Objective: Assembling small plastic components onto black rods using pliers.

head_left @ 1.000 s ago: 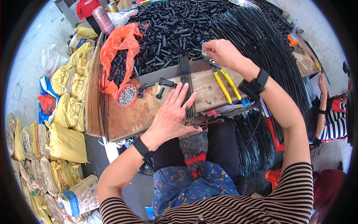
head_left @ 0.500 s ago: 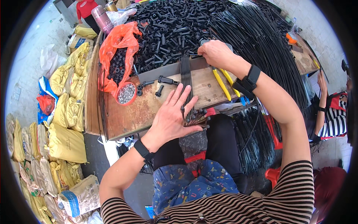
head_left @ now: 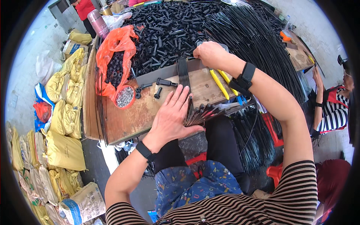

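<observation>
My left hand lies flat with fingers stretched out, beside a row of thin black rods on the wooden table. The rods cross a grey metal strip, and their near ends fan out past my left thumb at the table's front edge. My right hand is closed, fingertips down, at the strip's right part near the rods' far end. Whatever is between its fingers is hidden. Yellow-handled pliers lie below my right wrist. Left of the rods lie several black plastic fittings.
A heap of black fittings covers the table's back, with long black rods at right. An orange bag and a red-rimmed bowl of small metal pieces stand left. Yellow sacks line the left. A co-worker sits right.
The rods' near ends have spread into a wider fan to the right of my left hand. Both hands stay at nearly the same places on the table. The view has shifted slightly.
</observation>
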The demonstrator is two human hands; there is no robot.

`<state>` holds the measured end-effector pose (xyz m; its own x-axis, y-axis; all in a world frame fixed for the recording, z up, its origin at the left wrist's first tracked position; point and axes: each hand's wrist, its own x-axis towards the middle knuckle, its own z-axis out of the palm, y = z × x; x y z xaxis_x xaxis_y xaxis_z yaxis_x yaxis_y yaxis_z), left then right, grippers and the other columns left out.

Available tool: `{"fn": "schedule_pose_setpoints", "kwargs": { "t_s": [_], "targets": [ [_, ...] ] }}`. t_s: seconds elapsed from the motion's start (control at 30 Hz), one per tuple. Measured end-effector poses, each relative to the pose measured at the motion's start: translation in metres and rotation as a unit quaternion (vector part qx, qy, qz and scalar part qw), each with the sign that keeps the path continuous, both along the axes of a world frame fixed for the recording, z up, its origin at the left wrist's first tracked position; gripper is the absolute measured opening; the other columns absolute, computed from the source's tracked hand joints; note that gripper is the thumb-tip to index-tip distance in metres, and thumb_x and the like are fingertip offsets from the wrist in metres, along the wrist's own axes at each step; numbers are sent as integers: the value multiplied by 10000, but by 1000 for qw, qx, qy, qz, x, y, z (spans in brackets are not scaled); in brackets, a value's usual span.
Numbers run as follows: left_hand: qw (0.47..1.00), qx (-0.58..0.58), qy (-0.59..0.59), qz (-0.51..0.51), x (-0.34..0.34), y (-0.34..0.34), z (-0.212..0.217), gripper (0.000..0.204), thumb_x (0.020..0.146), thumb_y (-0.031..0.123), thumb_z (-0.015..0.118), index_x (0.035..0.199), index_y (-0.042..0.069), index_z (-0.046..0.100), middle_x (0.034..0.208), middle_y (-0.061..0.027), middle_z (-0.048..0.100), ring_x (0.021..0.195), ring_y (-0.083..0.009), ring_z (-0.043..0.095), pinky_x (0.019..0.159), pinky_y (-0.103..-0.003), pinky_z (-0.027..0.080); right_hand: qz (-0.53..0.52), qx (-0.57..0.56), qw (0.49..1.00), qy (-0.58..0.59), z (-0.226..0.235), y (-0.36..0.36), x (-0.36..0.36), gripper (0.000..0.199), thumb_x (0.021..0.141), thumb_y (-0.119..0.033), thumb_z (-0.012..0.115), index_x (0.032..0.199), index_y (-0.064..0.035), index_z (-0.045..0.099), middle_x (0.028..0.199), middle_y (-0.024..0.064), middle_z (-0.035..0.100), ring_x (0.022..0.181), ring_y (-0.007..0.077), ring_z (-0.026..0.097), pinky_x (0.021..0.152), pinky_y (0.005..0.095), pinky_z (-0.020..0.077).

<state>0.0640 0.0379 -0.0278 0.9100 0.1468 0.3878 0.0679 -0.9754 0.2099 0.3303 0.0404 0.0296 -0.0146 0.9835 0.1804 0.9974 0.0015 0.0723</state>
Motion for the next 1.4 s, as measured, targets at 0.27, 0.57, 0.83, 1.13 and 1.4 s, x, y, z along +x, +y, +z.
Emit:
{"fn": "schedule_pose_setpoints", "kwargs": {
  "t_s": [0.27, 0.57, 0.83, 1.13, 1.4],
  "targets": [
    [1000, 29, -12, -2, 0, 0, -1, 932, 729, 596, 695, 1347, -48, 428, 1452, -243, 377, 1371, -410, 322, 1119, -457, 290, 37, 36, 999, -8, 0, 1, -1, 173, 712, -26, 604, 834, -73, 717, 738, 160, 672, 744, 330, 670, 699, 414, 536],
    [1000, 6, -19, -4, 2, -1, 4, 907, 672, 554, 765, 1293, -45, 486, 1395, -261, 433, 1325, -424, 385, 1095, -447, 338, 4, 9, 999, -36, 1, 1, -4, 124, 684, -59, 635, 790, -78, 699, 791, 141, 686, 794, 328, 681, 712, 414, 549],
    [1000, 18, -13, 2, 2, -2, 4, 925, 690, 568, 748, 1319, -48, 466, 1415, -252, 411, 1365, -400, 341, 1110, -454, 315, 7, 23, 999, -23, -2, 3, -1, 117, 674, -59, 637, 773, -83, 695, 776, 135, 684, 776, 330, 681, 696, 424, 547],
    [1000, 21, -18, 9, 2, -2, 1, 934, 694, 583, 739, 1353, -10, 445, 1446, -208, 400, 1396, -358, 312, 1127, -452, 288, 18, 39, 999, 4, -8, 6, 3, 139, 682, -55, 629, 787, -104, 706, 777, 134, 684, 786, 324, 679, 703, 422, 539],
    [1000, 5, -17, -12, 1, 1, 4, 928, 699, 584, 736, 1328, -38, 456, 1434, -234, 397, 1381, -401, 308, 1135, -475, 268, 50, 53, 997, 28, -10, 10, 9, 115, 764, -71, 608, 827, -61, 704, 744, 156, 672, 737, 335, 665, 679, 426, 529]
  ]
}}
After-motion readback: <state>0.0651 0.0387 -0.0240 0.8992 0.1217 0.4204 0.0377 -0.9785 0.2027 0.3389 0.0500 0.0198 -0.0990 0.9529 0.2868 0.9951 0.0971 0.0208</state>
